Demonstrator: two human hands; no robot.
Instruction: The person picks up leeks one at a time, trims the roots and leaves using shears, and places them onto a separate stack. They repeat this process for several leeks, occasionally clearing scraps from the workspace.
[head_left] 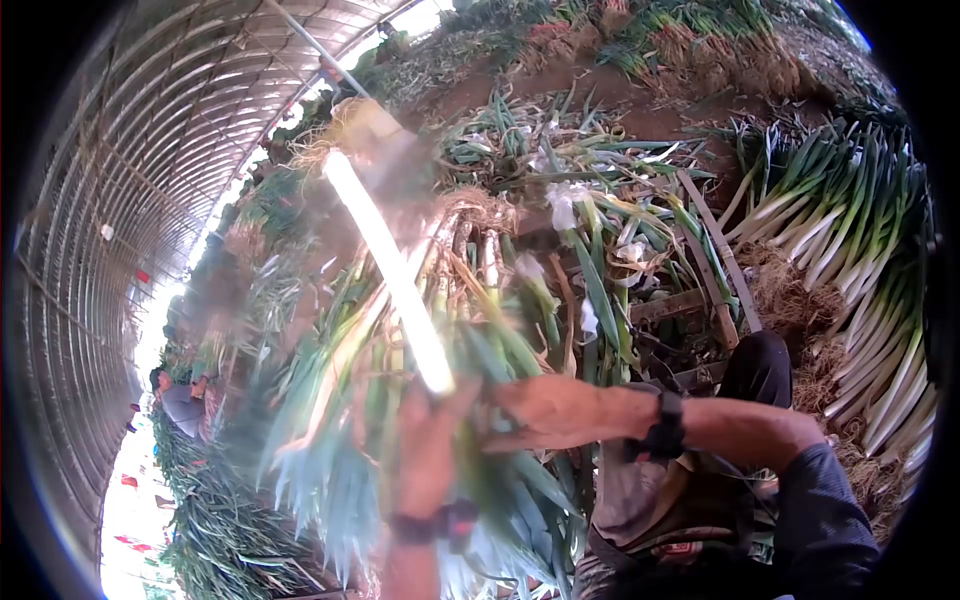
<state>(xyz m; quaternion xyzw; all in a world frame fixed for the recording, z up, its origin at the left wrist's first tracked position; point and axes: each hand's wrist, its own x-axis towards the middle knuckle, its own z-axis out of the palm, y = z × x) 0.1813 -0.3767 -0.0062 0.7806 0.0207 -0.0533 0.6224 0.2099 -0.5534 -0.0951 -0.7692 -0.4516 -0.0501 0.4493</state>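
Note:
A long green onion (388, 265) slants across the middle, its white stalk glaring bright and its root tuft (318, 150) toward the upper left. My left hand (430, 425), blurred and reaching up from the bottom edge, is closed around the lower end of that stalk. Coming in from the right, my right hand (548, 408) lies beside it, its fingertips smeared near the blurred green leaves; its grip cannot be made out. Under both hands spreads a heap of unpeeled green onions (470, 250) with brown roots and drooping leaves. Each wrist wears a dark band.
Peeled green onions (850, 230) are stacked along the right. Leaf scraps and wooden slats (718, 250) lie beyond my knee (758, 370). A blurred pale-brown shape (385, 145) shows near the roots. Another person (184, 408) is at far left, under an arched roof (120, 150).

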